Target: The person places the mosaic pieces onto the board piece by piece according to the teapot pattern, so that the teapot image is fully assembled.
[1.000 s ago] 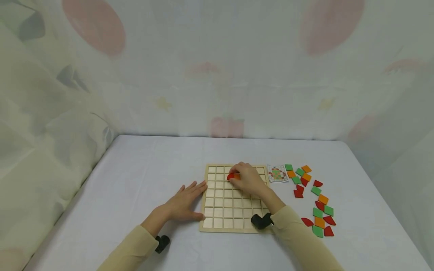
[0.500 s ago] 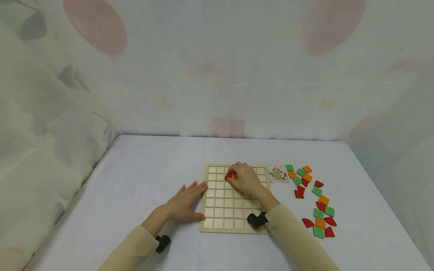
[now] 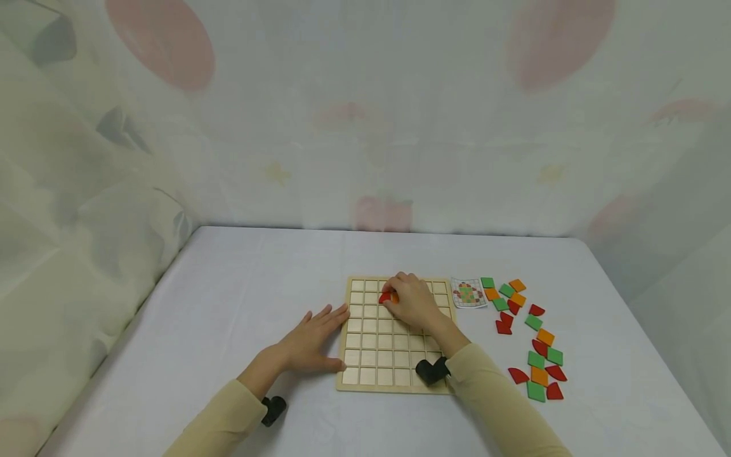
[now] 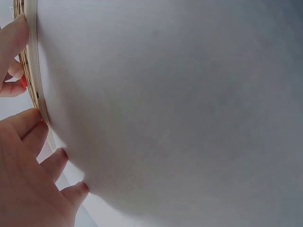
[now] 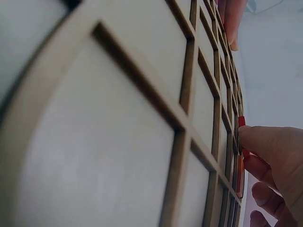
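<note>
Across the gridded board (image 3: 368,341), the right hand (image 3: 415,303) has edged left; the left hand (image 3: 308,344), fingers spread, touches the board's left edge. It pinches, the right, a red piece (image 3: 384,297) toward the far side, beside an orange piece (image 3: 395,297).

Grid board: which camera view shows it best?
The head view: most of the grid board shows from above, partly covered by the right hand. The left wrist view catches only an edge strip; the right wrist view, a close, slanted part.

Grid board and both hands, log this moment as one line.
left hand: touches grid board edge | right hand: pinches red piece at board | orange piece: beside red piece | pattern card: right of board
</note>
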Tool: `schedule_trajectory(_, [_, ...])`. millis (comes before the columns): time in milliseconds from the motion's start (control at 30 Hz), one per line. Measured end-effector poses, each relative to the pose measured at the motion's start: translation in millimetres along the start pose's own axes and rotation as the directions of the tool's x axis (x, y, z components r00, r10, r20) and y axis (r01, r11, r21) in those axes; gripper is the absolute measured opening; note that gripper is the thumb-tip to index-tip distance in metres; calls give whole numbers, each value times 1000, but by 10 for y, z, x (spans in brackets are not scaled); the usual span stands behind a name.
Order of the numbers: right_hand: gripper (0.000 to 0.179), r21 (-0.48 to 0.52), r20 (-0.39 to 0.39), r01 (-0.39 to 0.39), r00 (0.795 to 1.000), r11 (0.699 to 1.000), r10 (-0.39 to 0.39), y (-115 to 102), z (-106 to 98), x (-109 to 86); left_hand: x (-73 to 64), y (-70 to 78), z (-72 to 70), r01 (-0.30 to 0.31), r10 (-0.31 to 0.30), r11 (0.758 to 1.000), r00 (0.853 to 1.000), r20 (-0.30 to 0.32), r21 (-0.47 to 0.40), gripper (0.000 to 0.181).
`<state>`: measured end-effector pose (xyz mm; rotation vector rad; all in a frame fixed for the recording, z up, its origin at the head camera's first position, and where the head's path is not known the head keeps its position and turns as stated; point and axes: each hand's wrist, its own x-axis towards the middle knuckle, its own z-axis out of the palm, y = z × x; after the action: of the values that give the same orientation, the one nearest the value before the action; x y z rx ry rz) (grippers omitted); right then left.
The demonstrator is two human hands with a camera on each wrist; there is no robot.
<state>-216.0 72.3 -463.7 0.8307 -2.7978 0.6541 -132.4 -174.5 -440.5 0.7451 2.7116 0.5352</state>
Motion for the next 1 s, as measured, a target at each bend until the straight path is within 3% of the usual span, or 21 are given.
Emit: schedule_trajectory(1000, [16, 4, 15, 1, 1000, 1000, -1, -14, -20, -8, 13, -6, 11, 8, -8, 1000, 1000, 1, -15, 93])
